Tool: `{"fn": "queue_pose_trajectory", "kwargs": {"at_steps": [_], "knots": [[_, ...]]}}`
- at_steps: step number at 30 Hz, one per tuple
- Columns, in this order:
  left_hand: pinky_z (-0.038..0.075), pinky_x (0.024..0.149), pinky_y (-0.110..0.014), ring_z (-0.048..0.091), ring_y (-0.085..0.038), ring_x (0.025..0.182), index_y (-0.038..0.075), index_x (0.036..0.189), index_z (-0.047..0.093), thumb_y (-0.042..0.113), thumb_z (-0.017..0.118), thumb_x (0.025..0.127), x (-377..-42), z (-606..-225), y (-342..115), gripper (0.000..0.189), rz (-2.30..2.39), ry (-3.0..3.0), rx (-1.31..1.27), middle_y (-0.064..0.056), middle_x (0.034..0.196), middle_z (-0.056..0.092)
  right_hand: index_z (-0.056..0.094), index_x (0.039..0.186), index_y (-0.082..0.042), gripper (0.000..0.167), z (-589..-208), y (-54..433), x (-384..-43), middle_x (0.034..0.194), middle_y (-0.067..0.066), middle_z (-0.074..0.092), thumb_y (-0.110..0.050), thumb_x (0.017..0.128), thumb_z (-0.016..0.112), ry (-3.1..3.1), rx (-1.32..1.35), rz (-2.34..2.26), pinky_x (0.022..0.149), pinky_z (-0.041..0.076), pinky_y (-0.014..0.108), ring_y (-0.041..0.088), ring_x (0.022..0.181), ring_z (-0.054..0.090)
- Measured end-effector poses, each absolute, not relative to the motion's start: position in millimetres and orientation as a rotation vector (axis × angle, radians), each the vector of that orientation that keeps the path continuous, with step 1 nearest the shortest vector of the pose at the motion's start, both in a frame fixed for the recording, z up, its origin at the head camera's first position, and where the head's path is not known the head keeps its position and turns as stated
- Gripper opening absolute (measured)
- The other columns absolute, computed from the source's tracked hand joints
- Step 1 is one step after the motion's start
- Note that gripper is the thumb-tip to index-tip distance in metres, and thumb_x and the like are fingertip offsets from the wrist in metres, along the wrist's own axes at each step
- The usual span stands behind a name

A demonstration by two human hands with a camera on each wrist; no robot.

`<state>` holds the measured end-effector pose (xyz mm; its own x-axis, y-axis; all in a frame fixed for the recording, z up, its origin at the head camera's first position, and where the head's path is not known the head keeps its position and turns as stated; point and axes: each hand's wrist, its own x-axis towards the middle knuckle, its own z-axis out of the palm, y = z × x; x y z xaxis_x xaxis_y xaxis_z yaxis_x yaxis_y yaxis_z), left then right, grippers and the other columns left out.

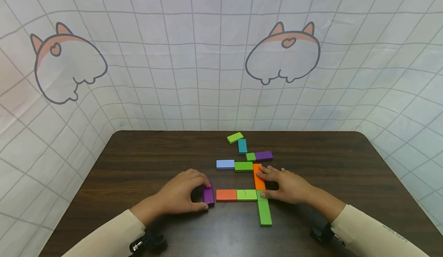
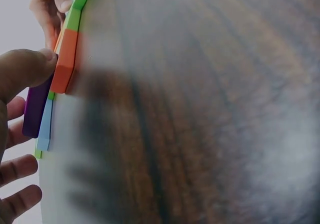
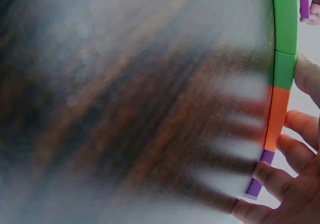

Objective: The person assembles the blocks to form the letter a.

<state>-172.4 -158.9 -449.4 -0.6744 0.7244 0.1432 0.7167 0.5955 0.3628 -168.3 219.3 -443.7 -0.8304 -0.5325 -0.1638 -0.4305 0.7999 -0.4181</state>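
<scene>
Between thumb and fingers, my left hand [image 1: 181, 192] pinches a purple block [image 1: 208, 195] at its two ends. The left wrist view shows that purple block [image 2: 38, 109] tilted, close by the end of a red-orange block [image 1: 226, 196]. A light green block [image 1: 247, 195] continues that row to a small green block [image 1: 259, 194]. My right hand [image 1: 288, 186] rests with fingers spread; its thumb touches the small green block and its fingertips touch an orange block [image 1: 258, 178]. Below lies a longer green block [image 1: 264, 214], lined up with them in the right wrist view.
Farther back lie a light blue block [image 1: 225, 164], a green block [image 1: 243, 166], a small green block [image 1: 250, 157], another purple block [image 1: 264, 156], a teal block [image 1: 242, 146] and a lime block [image 1: 235, 137]. The dark wooden table [image 1: 149, 149] meets a gridded white cloth [image 1: 173, 76].
</scene>
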Motion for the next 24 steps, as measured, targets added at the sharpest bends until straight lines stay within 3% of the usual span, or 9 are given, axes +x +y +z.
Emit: {"fn": "queue_pose_trajectory", "kwargs": {"at_steps": [24], "knots": [[0.045,0.102,-0.042,0.051,-0.009,0.118,0.026,0.115,0.066,0.052,0.086,0.078,-158,-458,-155,0.05,0.621,2.71,1.335,0.017,0.117,0.061,0.05,0.153,-0.016,0.076,-444,219,-169,0.162,0.004,0.037,-0.059,0.093,0.067,2.712,-0.729,-0.523,0.115,0.027,0.061,0.03,0.149,0.033]]}}
